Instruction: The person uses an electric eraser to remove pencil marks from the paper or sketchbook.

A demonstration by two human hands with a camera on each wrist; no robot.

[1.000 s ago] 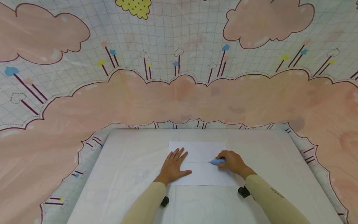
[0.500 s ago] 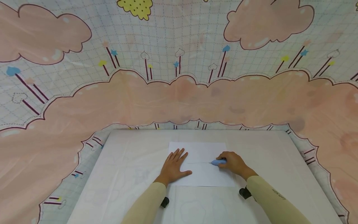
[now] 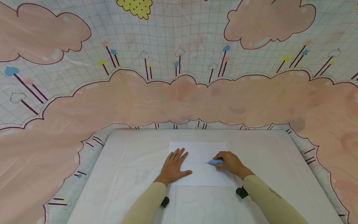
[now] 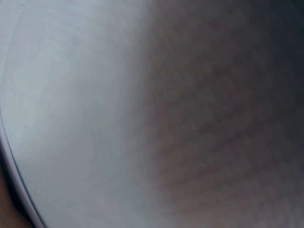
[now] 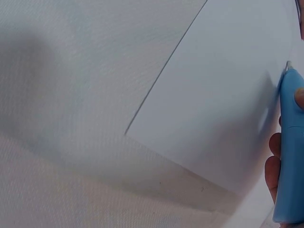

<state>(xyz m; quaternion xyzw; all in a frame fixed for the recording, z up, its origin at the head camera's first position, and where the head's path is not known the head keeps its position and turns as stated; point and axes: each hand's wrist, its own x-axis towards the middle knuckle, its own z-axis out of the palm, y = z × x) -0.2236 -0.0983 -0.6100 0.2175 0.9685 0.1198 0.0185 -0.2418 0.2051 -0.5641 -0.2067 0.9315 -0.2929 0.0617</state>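
A left hand (image 3: 173,168) lies flat, fingers spread, on the left side of a white paper sheet (image 3: 207,177); apart from it, the right hand (image 3: 231,162) grips a blue pen-shaped tool (image 3: 216,162) above the sheet's right half. Easing the left hand's pressure could let the sheet slip, skewing the 1 faint line (image 3: 195,162). The tool's tip (image 5: 288,65) points left, its long axis roughly along that line.

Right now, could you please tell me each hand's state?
Left hand: open, resting on the white paper.
Right hand: closed, holding a blue pen-like tool.
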